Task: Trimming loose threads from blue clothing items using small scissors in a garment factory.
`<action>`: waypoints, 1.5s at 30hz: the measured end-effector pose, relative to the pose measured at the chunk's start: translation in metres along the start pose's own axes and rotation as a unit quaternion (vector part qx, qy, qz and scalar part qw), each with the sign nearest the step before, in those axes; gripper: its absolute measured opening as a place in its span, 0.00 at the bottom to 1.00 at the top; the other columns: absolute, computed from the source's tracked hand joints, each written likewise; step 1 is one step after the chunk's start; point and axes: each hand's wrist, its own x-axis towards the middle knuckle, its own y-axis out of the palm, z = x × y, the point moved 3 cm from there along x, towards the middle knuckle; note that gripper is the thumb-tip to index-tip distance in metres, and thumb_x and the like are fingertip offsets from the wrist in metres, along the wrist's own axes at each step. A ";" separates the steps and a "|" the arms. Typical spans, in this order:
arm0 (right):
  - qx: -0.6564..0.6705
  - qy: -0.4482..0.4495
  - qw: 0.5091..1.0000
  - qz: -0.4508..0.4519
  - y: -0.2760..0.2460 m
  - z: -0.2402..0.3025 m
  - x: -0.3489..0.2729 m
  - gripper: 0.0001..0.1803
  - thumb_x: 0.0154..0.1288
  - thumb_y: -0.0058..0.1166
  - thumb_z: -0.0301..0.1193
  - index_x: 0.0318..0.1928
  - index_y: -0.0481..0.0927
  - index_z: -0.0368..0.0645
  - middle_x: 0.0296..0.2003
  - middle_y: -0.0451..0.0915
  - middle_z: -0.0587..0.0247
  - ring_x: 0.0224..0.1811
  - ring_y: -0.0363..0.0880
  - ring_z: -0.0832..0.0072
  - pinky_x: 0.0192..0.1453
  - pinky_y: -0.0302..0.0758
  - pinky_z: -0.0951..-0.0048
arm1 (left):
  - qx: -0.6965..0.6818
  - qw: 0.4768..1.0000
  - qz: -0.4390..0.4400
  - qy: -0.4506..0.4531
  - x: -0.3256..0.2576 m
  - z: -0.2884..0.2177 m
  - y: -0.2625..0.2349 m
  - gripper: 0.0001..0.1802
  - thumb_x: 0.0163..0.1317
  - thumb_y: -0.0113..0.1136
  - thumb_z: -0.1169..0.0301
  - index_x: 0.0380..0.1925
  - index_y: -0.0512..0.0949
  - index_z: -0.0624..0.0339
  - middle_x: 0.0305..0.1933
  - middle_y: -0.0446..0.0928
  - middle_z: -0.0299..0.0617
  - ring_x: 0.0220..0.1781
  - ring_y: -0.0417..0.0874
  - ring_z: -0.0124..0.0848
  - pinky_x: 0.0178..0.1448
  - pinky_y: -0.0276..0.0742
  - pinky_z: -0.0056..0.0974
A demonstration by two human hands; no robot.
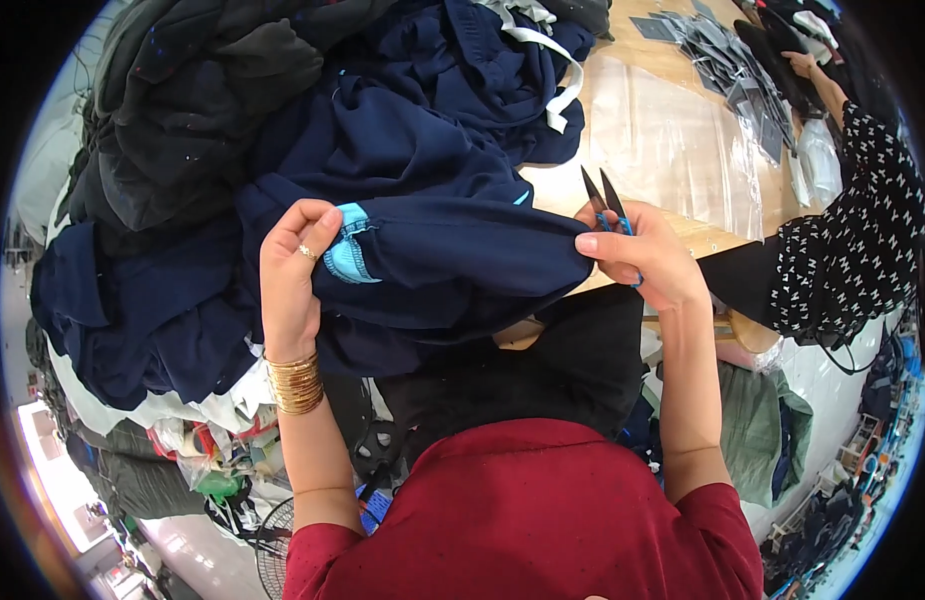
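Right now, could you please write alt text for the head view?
A person stretches a dark navy fabric garment between both hands: the left hand pinches its light blue stitched patch, while the right hand holds small black thread snips. More dark clothing is heaped behind.

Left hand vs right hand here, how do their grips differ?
The left hand pinches the navy garment by its light-blue stitched edge; the right hand pinches the other end of the fold while also holding thread snips, blades open and pointing up. The left wrist wears gold bangles; the right wrist is bare. Both grip the same garment.
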 end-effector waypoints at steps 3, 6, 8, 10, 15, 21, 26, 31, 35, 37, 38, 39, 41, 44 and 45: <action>0.072 0.012 0.997 0.028 0.005 -0.003 0.002 0.12 0.53 0.63 0.29 0.35 0.76 0.38 0.15 0.66 0.78 0.11 0.56 0.91 0.14 0.46 0.86 | 0.048 0.998 -0.028 0.027 0.004 0.002 0.000 0.06 0.60 0.58 0.71 0.30 0.76 0.63 0.28 0.74 0.28 0.31 0.70 0.15 0.41 0.62 0.21; 0.041 -0.009 0.999 -0.017 0.012 -0.001 0.002 0.11 0.55 0.62 0.30 0.35 0.75 0.38 0.15 0.66 0.77 0.11 0.56 0.90 0.14 0.48 0.84 | 0.063 0.994 -0.066 0.055 0.006 0.004 0.002 0.06 0.60 0.58 0.71 0.31 0.76 0.63 0.27 0.73 0.28 0.31 0.69 0.15 0.40 0.62 0.21; -0.244 -0.187 0.940 -0.146 0.011 0.000 0.009 0.11 0.56 0.61 0.31 0.36 0.75 0.40 0.16 0.69 0.76 0.14 0.62 0.89 0.18 0.55 0.83 | 0.071 0.990 -0.094 0.082 0.007 0.003 0.004 0.05 0.61 0.57 0.72 0.33 0.75 0.63 0.27 0.73 0.28 0.31 0.68 0.14 0.39 0.61 0.20; -0.408 -0.289 0.842 -0.201 0.016 -0.002 0.015 0.09 0.53 0.60 0.27 0.35 0.75 0.39 0.20 0.70 0.74 0.16 0.58 0.88 0.20 0.51 0.85 | 0.059 0.988 -0.100 0.099 0.007 -0.002 0.009 0.05 0.61 0.57 0.72 0.32 0.75 0.64 0.27 0.73 0.28 0.30 0.68 0.14 0.38 0.61 0.20; 0.040 -0.074 0.993 -0.079 0.008 -0.008 0.028 0.10 0.57 0.54 0.29 0.39 0.75 0.38 0.16 0.66 0.77 0.11 0.56 0.90 0.14 0.46 0.85 | 0.112 0.983 -0.096 0.110 0.018 -0.002 0.007 0.06 0.61 0.57 0.73 0.34 0.75 0.64 0.28 0.74 0.29 0.30 0.70 0.15 0.40 0.63 0.20; 0.232 -0.037 0.966 -0.109 -0.001 -0.035 0.041 0.07 0.59 0.50 0.29 0.28 0.67 0.43 0.15 0.62 0.72 0.09 0.56 0.84 0.13 0.50 0.81 | 0.199 0.975 -0.011 0.102 -0.023 0.002 0.042 0.05 0.55 0.59 0.74 0.31 0.75 0.63 0.31 0.76 0.37 0.30 0.75 0.26 0.35 0.69 0.28; 0.319 -0.008 0.945 -0.066 0.019 -0.038 0.027 0.12 0.62 0.46 0.31 0.23 0.63 0.44 0.14 0.65 0.70 0.07 0.55 0.83 0.11 0.51 0.81 | -0.185 0.820 0.375 -0.391 -0.097 0.074 0.079 0.35 0.66 0.38 0.46 0.61 0.58 0.65 0.54 0.72 0.52 0.53 0.75 0.35 0.54 0.73 0.41; 0.404 -0.005 0.914 -0.021 0.023 -0.036 0.008 0.12 0.63 0.44 0.31 0.22 0.65 0.45 0.14 0.66 0.70 0.06 0.54 0.84 0.09 0.50 0.83 | -0.522 0.812 0.078 -0.251 -0.089 0.112 0.077 0.15 0.68 0.44 0.68 0.45 0.72 0.71 0.55 0.71 0.49 0.59 0.70 0.38 0.63 0.68 0.50; 0.463 -0.016 0.885 -0.052 0.012 -0.038 0.000 0.14 0.65 0.42 0.30 0.20 0.64 0.47 0.15 0.66 0.71 0.06 0.53 0.84 0.08 0.51 0.84 | -0.379 0.907 0.062 -0.172 -0.093 0.085 0.066 0.18 0.69 0.43 0.67 0.48 0.69 0.73 0.50 0.74 0.53 0.54 0.76 0.44 0.60 0.70 0.49; 0.504 -0.016 0.860 -0.073 0.010 -0.042 -0.005 0.14 0.66 0.41 0.31 0.21 0.65 0.47 0.13 0.65 0.70 0.06 0.53 0.84 0.08 0.51 0.83 | -0.313 0.938 0.073 -0.128 -0.093 0.081 0.055 0.21 0.69 0.42 0.64 0.51 0.67 0.72 0.49 0.75 0.56 0.51 0.77 0.47 0.58 0.71 0.50; 0.504 -0.017 0.860 -0.074 0.011 -0.043 -0.007 0.14 0.66 0.41 0.31 0.21 0.65 0.47 0.13 0.65 0.70 0.06 0.53 0.84 0.08 0.51 0.83 | -0.316 0.940 0.072 -0.109 -0.092 0.081 0.051 0.21 0.69 0.42 0.63 0.51 0.67 0.71 0.49 0.75 0.56 0.52 0.77 0.47 0.58 0.72 0.50; 0.526 -0.012 0.847 -0.077 0.012 -0.045 -0.010 0.15 0.66 0.41 0.31 0.20 0.65 0.47 0.12 0.63 0.70 0.06 0.53 0.83 0.08 0.51 0.83 | -0.318 0.941 0.072 -0.089 -0.091 0.081 0.049 0.21 0.69 0.42 0.63 0.52 0.67 0.70 0.49 0.75 0.55 0.53 0.76 0.46 0.58 0.72 0.50; 0.547 -0.009 0.833 -0.082 0.014 -0.048 -0.014 0.15 0.66 0.41 0.32 0.20 0.65 0.47 0.11 0.62 0.70 0.06 0.52 0.83 0.08 0.51 0.83 | -0.345 0.933 0.067 -0.081 -0.090 0.082 0.050 0.22 0.69 0.41 0.60 0.54 0.66 0.66 0.51 0.75 0.51 0.53 0.76 0.45 0.60 0.70 0.51; 0.571 0.021 0.818 -0.065 0.026 -0.049 -0.020 0.16 0.67 0.39 0.33 0.20 0.66 0.46 0.10 0.62 0.70 0.06 0.53 0.82 0.08 0.51 0.82 | -0.578 0.785 0.090 -0.206 -0.088 0.078 0.069 0.30 0.67 0.37 0.48 0.56 0.65 0.62 0.57 0.70 0.47 0.62 0.67 0.44 0.68 0.56 0.56; 0.570 0.022 0.819 -0.070 0.028 -0.051 -0.022 0.15 0.67 0.39 0.33 0.21 0.66 0.45 0.11 0.64 0.69 0.06 0.53 0.82 0.09 0.52 0.82 | -0.634 0.724 0.099 -0.253 -0.088 0.073 0.081 0.32 0.65 0.38 0.46 0.57 0.64 0.62 0.59 0.69 0.47 0.64 0.65 0.43 0.69 0.52 0.56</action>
